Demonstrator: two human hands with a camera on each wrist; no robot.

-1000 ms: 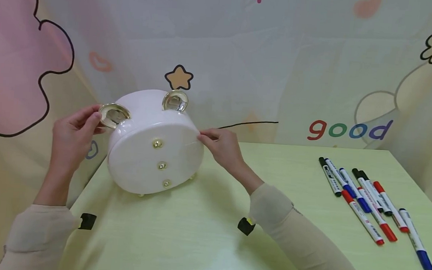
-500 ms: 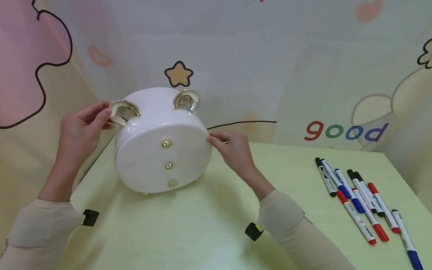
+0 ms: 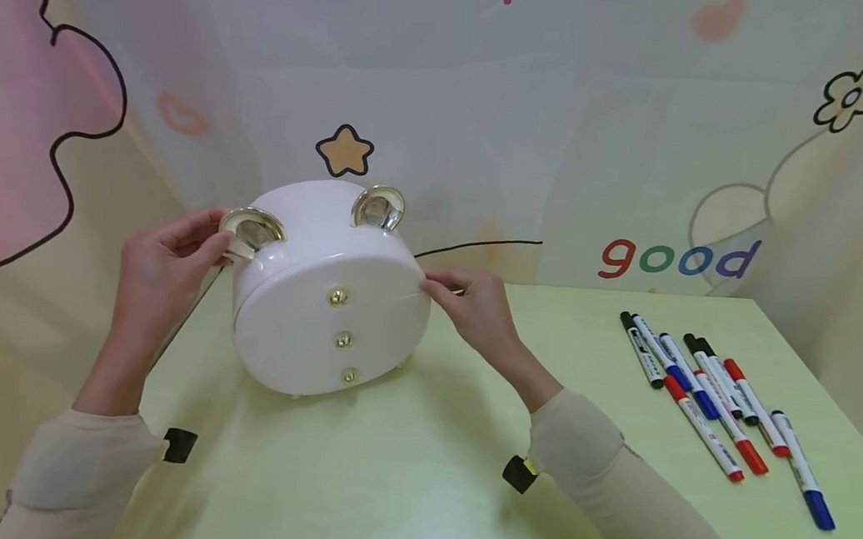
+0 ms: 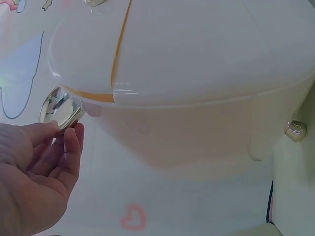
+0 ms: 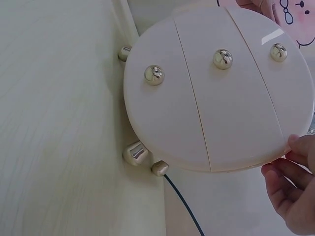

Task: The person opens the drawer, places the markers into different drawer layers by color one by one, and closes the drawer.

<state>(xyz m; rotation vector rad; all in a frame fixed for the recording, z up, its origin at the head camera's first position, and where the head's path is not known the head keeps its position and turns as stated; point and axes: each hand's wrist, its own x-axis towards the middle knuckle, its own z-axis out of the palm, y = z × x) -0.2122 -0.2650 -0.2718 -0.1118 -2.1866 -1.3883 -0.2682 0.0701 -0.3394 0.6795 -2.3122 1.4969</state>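
A white rounded drawer box (image 3: 288, 326) with gold knobs (image 5: 223, 59) and gold ear-shaped pieces on top stands on small feet on the table. My left hand (image 3: 160, 276) pinches the left gold ear (image 3: 254, 228) between thumb and fingers. At the box's upper right edge, my right hand (image 3: 481, 315) pinches the rim of the top drawer front (image 5: 275, 98), thumb in front and fingers behind. The right gold ear (image 3: 381, 209) is untouched. In the left wrist view, an orange-yellow strip (image 4: 118, 54) shows along the seam of the upper part. The drawer's inside is hidden.
Several markers (image 3: 706, 431) with black, blue and red caps lie on the right of the pale green table (image 3: 356, 481). Behind the box hangs a printed cloth (image 3: 449, 120) close to the table's back edge. A dark line (image 5: 184, 204) shows beyond the box's feet.
The box has shifted slightly to the right against the backdrop, with both hands keeping their holds on it. The head view has also turned a little, so the markers appear farther left.
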